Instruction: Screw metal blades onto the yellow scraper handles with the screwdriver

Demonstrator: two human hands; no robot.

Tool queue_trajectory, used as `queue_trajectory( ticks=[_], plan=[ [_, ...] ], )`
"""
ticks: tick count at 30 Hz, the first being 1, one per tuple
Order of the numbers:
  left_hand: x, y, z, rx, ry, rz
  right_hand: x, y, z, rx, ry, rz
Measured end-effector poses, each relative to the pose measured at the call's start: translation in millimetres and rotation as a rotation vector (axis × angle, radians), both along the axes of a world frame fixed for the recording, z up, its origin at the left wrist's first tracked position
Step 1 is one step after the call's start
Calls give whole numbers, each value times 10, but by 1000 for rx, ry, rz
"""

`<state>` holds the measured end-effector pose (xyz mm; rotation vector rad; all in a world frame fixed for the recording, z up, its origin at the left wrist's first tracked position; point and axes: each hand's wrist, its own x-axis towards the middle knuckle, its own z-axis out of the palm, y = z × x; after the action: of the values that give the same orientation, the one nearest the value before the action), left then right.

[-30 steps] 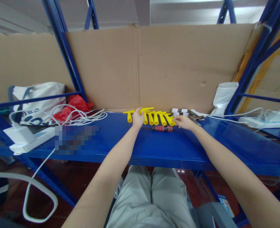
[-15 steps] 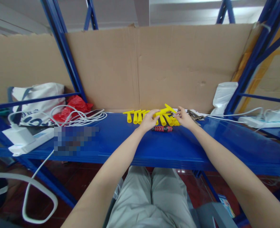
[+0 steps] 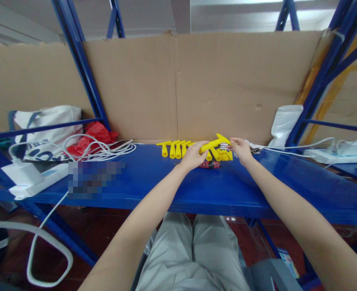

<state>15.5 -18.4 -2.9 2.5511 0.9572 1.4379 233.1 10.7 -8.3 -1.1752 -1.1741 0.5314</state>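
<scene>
My left hand (image 3: 193, 156) is closed around the tube of a yellow T-shaped plastic handle (image 3: 209, 145), lifted a little above the shelf and tilted with its crossbar away to the right. At the right end of that crossbar, the fingertips of my right hand (image 3: 241, 149) are pinched together; whatever they grip is too small to make out. More yellow T-shaped handles (image 3: 172, 150) lie side by side along the back, partly behind my left hand. A red and black screwdriver (image 3: 211, 164) lies in front of them. Small yellow pieces (image 3: 226, 155) sit between my hands.
Flat greyish pieces (image 3: 255, 148) lie right of my right hand. Cardboard (image 3: 227, 85) walls off the back of the blue shelf (image 3: 208, 190). White cables (image 3: 117, 151), a red plastic bag (image 3: 95, 135) and a power strip (image 3: 41, 184) are at left; a white pouch (image 3: 284, 125) stands at right.
My left hand has turned the yellow handle, and its crossbar has shifted right. My right hand has moved right from the pieces near the pile to the crossbar's end, its fingers now pinched.
</scene>
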Motion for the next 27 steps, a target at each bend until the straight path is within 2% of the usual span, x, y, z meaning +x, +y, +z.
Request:
queue_trajectory(
  ticks=[5,8,10,13,21,27],
  plan=[
    [-27,-59,11,-70,182,193,-37,18,-41,121,-321,-20],
    [-43,-83,20,-105,276,257,-90,-41,-21,234,-509,-44],
    [-48,-95,28,-112,309,277,-134,-104,6,288,-588,-70],
    [-47,-104,36,-116,327,296,-198,-190,36,298,-668,-62],
    [-44,-53,11,-93,244,291,-348,-258,-11,332,-854,158],
    [-76,1,-17,-62,217,298,-368,-207,-40,413,-927,228]
  ],
)
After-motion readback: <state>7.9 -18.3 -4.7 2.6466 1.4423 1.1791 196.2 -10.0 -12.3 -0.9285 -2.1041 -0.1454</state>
